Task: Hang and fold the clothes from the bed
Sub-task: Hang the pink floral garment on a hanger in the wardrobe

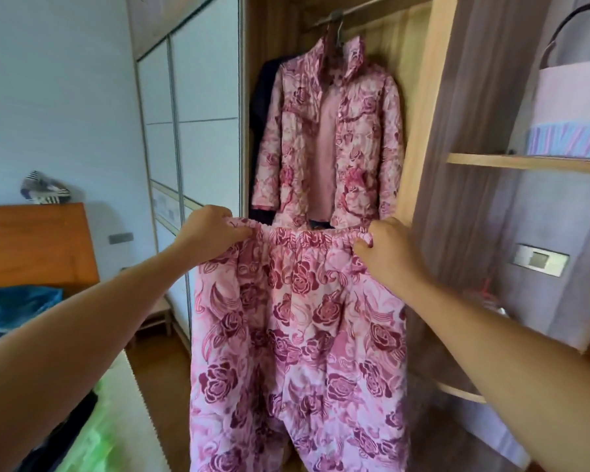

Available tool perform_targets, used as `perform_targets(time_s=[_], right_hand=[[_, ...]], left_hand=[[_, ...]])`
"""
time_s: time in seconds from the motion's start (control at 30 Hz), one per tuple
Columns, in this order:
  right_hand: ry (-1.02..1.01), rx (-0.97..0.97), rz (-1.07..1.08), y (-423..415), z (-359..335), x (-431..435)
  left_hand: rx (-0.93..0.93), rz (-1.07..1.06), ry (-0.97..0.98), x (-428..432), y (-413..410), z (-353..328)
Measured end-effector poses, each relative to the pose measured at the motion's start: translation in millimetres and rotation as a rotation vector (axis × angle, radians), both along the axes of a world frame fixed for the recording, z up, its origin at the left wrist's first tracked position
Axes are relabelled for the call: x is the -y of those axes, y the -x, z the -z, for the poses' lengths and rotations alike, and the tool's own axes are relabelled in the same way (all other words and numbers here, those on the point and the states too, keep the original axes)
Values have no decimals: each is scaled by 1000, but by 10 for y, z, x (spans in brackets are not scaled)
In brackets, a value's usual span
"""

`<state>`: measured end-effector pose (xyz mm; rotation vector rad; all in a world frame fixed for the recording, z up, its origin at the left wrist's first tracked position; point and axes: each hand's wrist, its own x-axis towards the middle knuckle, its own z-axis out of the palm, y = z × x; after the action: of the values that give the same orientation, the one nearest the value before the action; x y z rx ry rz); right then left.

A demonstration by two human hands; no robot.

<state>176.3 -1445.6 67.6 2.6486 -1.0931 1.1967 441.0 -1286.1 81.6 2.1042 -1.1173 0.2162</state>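
Observation:
I hold up a pair of pink quilted trousers [297, 335] with a dark red rose print, spread out by the elastic waistband. My left hand [212, 229] grips the waistband's left end and my right hand [385, 250] grips its right end. The legs hang straight down in front of the open wardrobe. Behind them a matching pink rose jacket [331, 137] hangs on a hanger [336, 25] from the wardrobe rail. A dark garment [263, 97] hangs to its left, mostly hidden.
The bed [109, 413] with a green sheet and dark and blue clothes [17, 308] lies at lower left, below a wooden headboard [38, 243]. White sliding doors [184, 114] stand left of the wardrobe. Wooden shelves [525, 161] with a bag [573, 107] are on the right.

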Motion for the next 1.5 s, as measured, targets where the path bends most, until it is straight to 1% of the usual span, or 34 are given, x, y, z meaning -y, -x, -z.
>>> perform_targets(time_s=[0.2, 0.37, 0.57, 0.67, 0.8, 0.93, 1.1, 1.2, 1.3, 1.4, 1.5], right_hand=[[16, -111, 4, -524, 121, 680], [7, -104, -34, -757, 66, 1046], [-18, 13, 51, -955, 135, 1384], [-39, 106, 84, -1091, 39, 1587], [-59, 263, 226, -1308, -34, 1909], [-69, 469, 356, -1598, 11, 2282], [-47, 585, 520, -1877, 65, 2854], [-17, 577, 627, -1856, -19, 3100], [16, 521, 731, -1731, -181, 3284], [47, 449, 815, -1569, -380, 3435], [78, 445, 850, -1461, -653, 3573]], left_hand=[[2, -59, -38, 543, -458, 28], [-2, -87, -40, 848, -592, 40], [34, -65, -13, 1367, -626, -9], [17, -20, 68, 1693, -697, -135], [23, 104, 129, 2249, -921, -290], [22, 262, 157, 2954, -1205, -361], [-44, 460, 135, 3923, -1544, -358], [-124, 618, 98, 4419, -1595, -423], [-164, 726, 121, 4837, -1540, -573], [-153, 795, 136, 5173, -1409, -760], [-117, 828, 158, 5431, -1294, -1001]])
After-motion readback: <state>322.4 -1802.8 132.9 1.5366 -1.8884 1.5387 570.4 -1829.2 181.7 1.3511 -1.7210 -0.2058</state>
